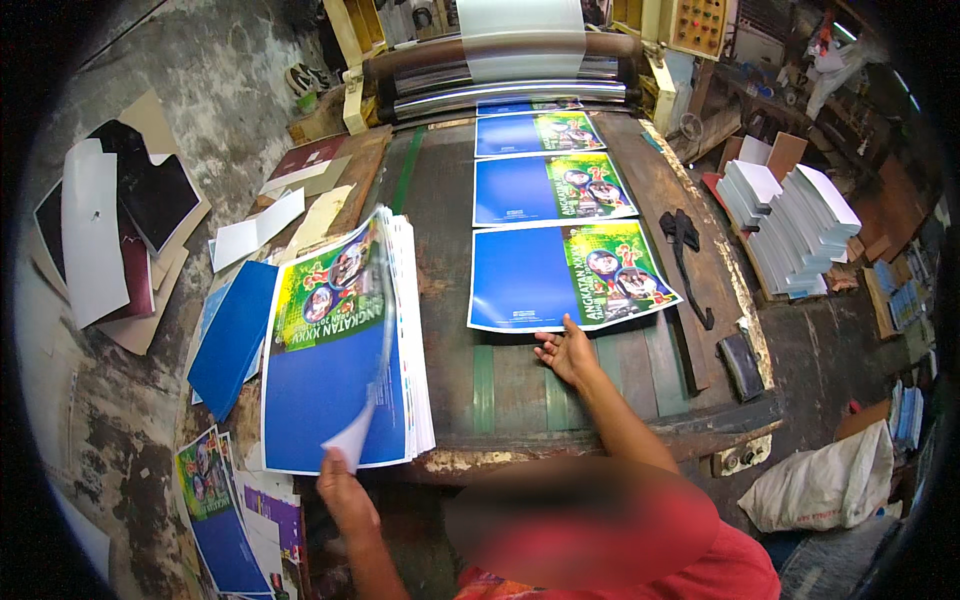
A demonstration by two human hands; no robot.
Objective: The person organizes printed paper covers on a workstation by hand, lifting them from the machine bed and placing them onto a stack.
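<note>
The fingers of my left hand [345, 495] pinch the near corner of a blue and green printed sheet [325, 400]. Its right side is curled up off a thick stack of sheets [419, 370]. My right hand [568, 356] is open at the near edge of another printed sheet [520, 275] with the same design, its fingers spread. The thumb meets that edge, which sits slightly raised above the feed table [520, 390]. Farther up, more matching sheets [515, 187] form a line toward the rollers of a machine.
At the table's far end stand the machine's rollers [500, 95], with clear film [520, 40] above. A black cloth strip [682, 235] and a dark wallet-like item [740, 366] lie on the right side. Blue boards [232, 335] lie left of the stack. Paper piles [800, 225] stand farther right.
</note>
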